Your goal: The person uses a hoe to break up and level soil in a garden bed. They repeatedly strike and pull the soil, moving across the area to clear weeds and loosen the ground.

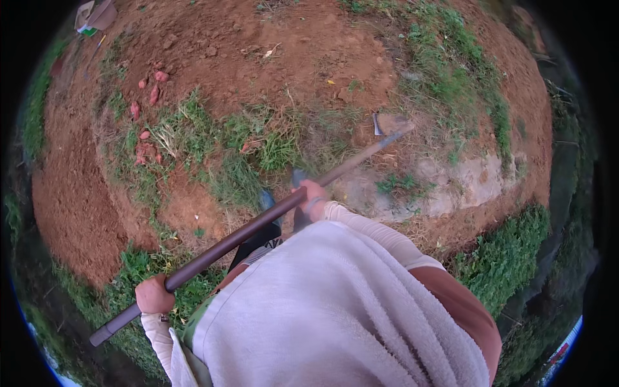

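A long-handled hoe (238,237) slants across my body from lower left to upper right. Near the handle's butt end, my left hand (155,295) is wrapped round the dark shaft. My right hand (314,197) grips it farther up, around the middle. The hoe's blade (390,123) is over dry grass and soil at the right; its head is slightly blurred, and I cannot tell whether it touches the ground. Several reddish sweet potatoes (154,95) lie on the soil and among weeds at the far left.
Green weeds (277,148) grow in front of my feet. A pinkish basin (102,15) stands at the far left corner, beside a pale container (84,16). A pale strip of ground (464,187) runs to the right, with denser greenery (509,258) below it.
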The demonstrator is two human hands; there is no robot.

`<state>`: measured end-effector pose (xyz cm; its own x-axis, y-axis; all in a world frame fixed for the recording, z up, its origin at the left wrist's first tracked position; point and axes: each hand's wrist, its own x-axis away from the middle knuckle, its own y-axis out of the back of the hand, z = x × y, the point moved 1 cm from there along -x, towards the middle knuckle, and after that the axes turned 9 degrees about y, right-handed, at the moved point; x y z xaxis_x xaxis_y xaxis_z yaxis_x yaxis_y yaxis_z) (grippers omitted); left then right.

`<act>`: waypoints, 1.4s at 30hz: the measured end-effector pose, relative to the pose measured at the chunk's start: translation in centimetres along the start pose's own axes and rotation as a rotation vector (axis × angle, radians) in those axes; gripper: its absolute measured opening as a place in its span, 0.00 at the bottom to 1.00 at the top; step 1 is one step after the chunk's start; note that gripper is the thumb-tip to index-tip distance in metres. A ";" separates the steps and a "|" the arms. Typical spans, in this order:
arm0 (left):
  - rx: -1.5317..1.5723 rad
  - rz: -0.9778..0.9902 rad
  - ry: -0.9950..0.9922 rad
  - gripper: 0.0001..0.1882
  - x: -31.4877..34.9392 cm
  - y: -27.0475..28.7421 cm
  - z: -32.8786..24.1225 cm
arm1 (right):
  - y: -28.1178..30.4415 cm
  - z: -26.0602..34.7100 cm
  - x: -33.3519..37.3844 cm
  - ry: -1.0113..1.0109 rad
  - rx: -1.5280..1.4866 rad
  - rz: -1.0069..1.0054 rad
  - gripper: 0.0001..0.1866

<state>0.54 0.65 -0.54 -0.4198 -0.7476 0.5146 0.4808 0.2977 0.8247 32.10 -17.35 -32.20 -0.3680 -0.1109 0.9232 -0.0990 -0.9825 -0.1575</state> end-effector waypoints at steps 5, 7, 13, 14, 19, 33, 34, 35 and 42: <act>0.198 -0.009 -0.215 0.04 -2.5 -2.3 -8.6 | 1.1 12.3 3.0 0.244 -0.102 -0.128 0.09; 0.245 0.090 -0.276 0.05 -2.5 -2.5 -10.8 | 1.8 13.7 2.2 0.341 -0.071 -0.160 0.09; 0.124 0.105 -0.094 0.04 1.5 0.2 -6.9 | -0.9 4.8 1.4 0.167 0.063 -0.168 0.10; 0.106 0.088 -0.067 0.04 2.2 0.0 -5.5 | -1.4 3.4 2.2 0.095 0.008 -0.143 0.10; 0.049 0.066 0.021 0.07 3.7 1.1 -2.4 | -2.4 1.0 4.6 0.025 0.058 -0.033 0.12; 0.019 -0.053 -0.077 0.04 4.0 5.2 -4.0 | 1.2 4.2 -1.5 0.037 0.210 -0.149 0.12; -0.053 -0.090 -0.009 0.04 4.9 6.7 -2.3 | -0.9 2.2 1.3 0.033 0.231 -0.034 0.14; -0.127 -0.130 0.054 0.05 5.9 8.4 -0.3 | -3.3 0.4 4.1 -0.066 0.198 -0.018 0.14; -0.575 -0.665 0.110 0.17 9.2 18.2 9.1 | -12.1 -6.5 12.8 -0.407 -0.033 0.120 0.17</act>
<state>-1.59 4.58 21.38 -0.6884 -0.7209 -0.0792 0.4884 -0.5416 0.6843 22.57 -5.89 -20.73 0.0155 -0.2809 0.9596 -0.1093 -0.9544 -0.2777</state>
